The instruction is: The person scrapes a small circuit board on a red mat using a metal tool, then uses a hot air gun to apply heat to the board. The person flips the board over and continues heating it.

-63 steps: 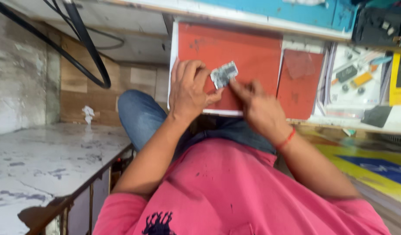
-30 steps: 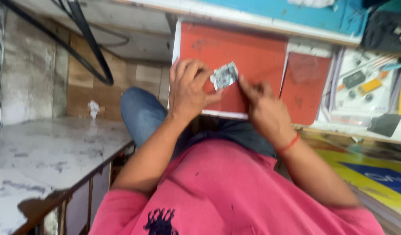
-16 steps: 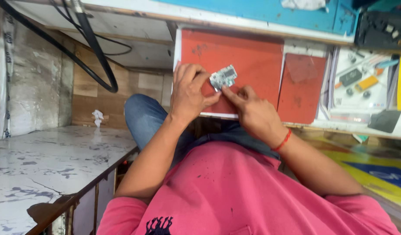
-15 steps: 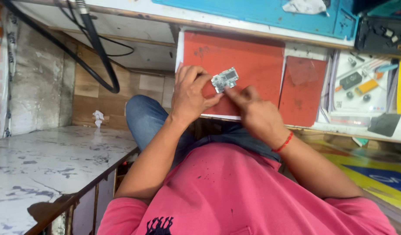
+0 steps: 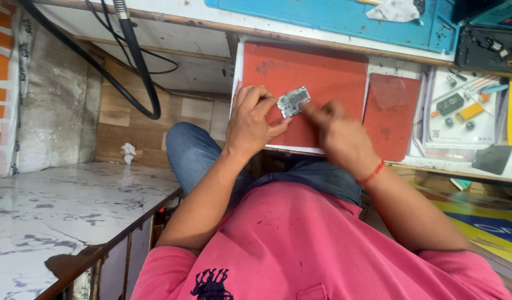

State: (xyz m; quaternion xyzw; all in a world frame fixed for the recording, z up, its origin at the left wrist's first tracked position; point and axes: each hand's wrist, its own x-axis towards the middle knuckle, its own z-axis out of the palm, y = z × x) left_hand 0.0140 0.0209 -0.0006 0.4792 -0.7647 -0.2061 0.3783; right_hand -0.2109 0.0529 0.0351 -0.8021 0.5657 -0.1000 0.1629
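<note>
A small grey-green circuit board [image 5: 293, 101] with metal shields lies on the large red rubber work mat [image 5: 322, 72], near its front edge. The left hand [image 5: 250, 119] pinches the board's left end between fingers and thumb. The right hand [image 5: 336, 133], blurred, touches its right end with curled fingers; whether it grips anything, I cannot tell

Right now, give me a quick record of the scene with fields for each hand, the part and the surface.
left hand: fingers pinch the small circuit board by its left edge
right hand: blurred, fingertips at the board's right end
circuit board: small, grey, held just over the mat
surface: red mat on a white bench top
nearby: smaller red pad to the right, blue mat beyond
</note>
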